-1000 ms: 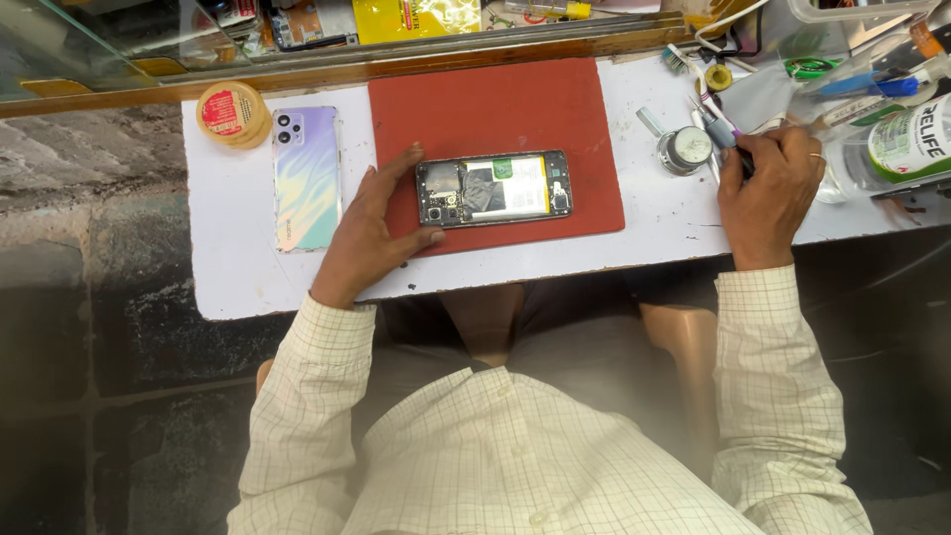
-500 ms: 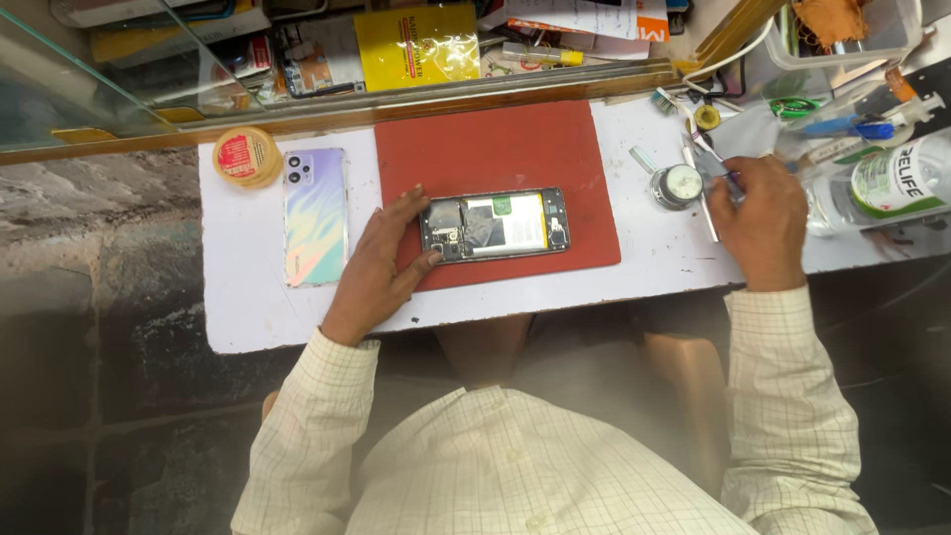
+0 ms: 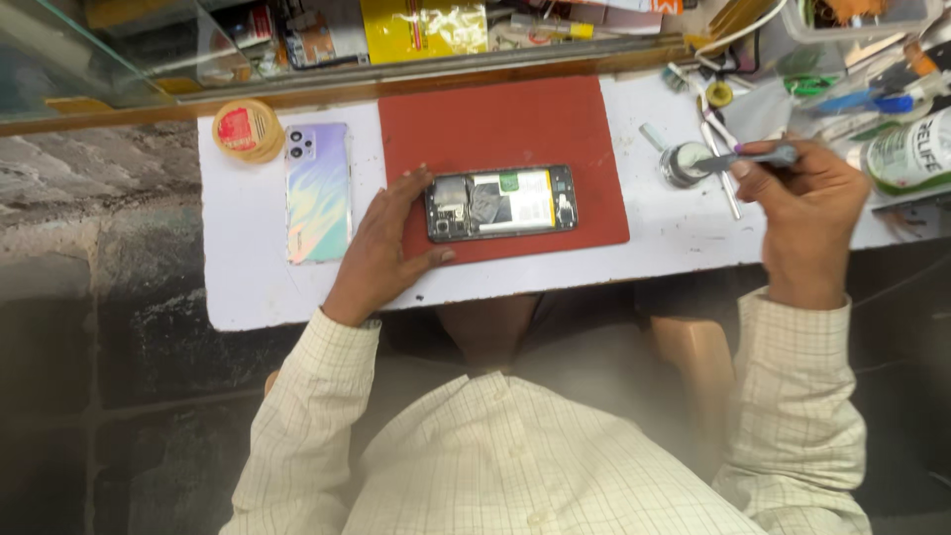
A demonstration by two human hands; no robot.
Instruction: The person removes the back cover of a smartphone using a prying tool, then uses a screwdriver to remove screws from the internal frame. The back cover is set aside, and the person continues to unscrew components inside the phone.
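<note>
Since the earlier frame my right hand (image 3: pixel 807 203) has lifted a thin grey tool (image 3: pixel 745 159) off the clutter at three o'clock and swung its tip over the small round tin (image 3: pixel 684 163); my view has also drifted a little, so the bench sits further right. Its fingers are pinched together on the tool's handle. My left hand (image 3: pixel 381 248) has not moved: fingers spread, thumb and forefinger pressing the left end of the opened phone (image 3: pixel 501 202), steadying rather than gripping it. That phone lies on the red mat (image 3: pixel 495 124), near its six o'clock edge, back cover off and insides up. Its long axis runs nine to three, camera end toward nine. I judge this the tool-loading step; next I'd carry the tip back to the phone, keeping it pinned. At nine o'clock lies the iridescent back cover (image 3: pixel 318 193).
</note>
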